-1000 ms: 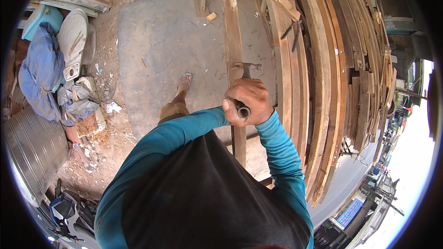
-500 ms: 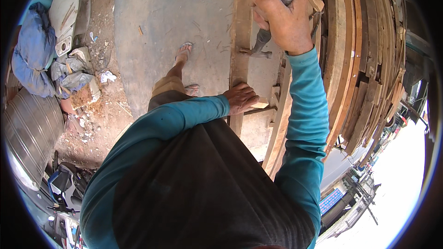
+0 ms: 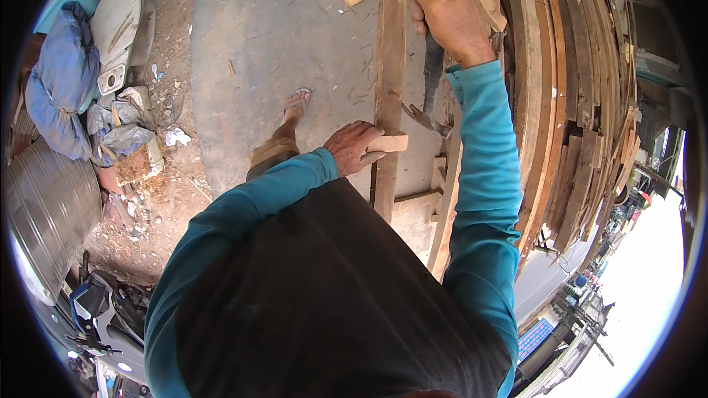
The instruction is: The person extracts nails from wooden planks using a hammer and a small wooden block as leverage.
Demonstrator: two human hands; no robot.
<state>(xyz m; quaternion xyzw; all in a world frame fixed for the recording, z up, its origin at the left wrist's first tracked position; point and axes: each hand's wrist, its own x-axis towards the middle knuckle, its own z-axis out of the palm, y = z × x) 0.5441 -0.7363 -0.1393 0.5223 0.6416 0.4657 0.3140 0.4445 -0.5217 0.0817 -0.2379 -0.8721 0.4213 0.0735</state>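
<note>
I see the right hand (image 3: 447,13) clamped round the claw hammer (image 3: 432,70), its head toward six o'clock. From there, at seven o'clock, the left hand (image 3: 354,147) grips a small wooden block (image 3: 391,144), long axis nine-to-three, across the twelve-to-six plank (image 3: 389,66).

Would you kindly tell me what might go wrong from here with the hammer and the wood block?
The right hand grips the hammer, whose head appears close to the left hand; a stray swing could strike those fingers. The wood block, held over the beam, might slip if gripped loosely. Small bits litter the grey sheet, so the sandalled foot could perhaps step on something sharp.
</note>
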